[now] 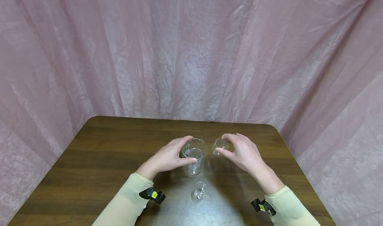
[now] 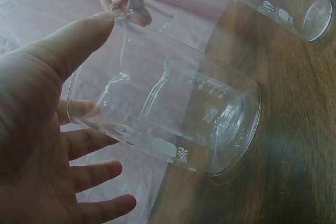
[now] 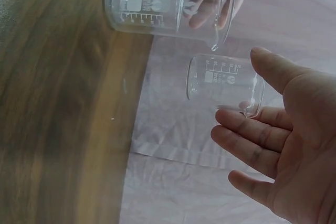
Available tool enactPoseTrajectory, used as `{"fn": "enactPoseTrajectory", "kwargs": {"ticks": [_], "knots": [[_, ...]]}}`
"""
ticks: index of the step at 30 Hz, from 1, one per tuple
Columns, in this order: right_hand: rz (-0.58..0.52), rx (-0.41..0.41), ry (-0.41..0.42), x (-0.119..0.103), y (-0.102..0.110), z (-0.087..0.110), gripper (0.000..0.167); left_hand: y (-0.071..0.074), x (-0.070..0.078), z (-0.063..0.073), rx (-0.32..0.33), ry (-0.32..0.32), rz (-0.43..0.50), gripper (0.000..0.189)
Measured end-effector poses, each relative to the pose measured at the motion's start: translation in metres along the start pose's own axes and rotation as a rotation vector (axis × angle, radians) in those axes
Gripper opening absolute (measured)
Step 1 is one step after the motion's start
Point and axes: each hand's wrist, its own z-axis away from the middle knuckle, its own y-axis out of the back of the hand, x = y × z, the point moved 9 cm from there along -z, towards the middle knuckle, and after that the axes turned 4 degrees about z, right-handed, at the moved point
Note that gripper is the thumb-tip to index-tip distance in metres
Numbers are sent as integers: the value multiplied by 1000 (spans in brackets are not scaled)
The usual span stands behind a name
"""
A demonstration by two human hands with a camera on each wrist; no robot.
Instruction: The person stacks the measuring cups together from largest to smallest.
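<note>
Left hand [image 1: 169,156]: curving thumb and fingers round the large beaker's [image 1: 195,158] rim.
Right hand [image 1: 243,153]: holding a smaller beaker [image 3: 226,82] between thumb and fingers, just beside.
Left-wrist view: revealing the nested beaker's [image 2: 197,111] scale, unreadable from the head.
Loose beaker [image 1: 199,189]: standing on the table [image 1: 119,146].

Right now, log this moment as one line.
left hand: grips large beaker, inner beaker inside | right hand: holds small beaker above table | on table: upright beaker
</note>
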Motion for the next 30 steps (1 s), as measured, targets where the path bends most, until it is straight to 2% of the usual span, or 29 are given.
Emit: {"fn": "enactPoseTrajectory", "kwargs": {"ticks": [6,30], "knots": [[-9,14,7,-2,2,-1,39,-1,-2,1,2,3,-1,97],[-62,30,8,-11,18,-5,44,-1,-1,-1,-2,2,-3,97]]}}
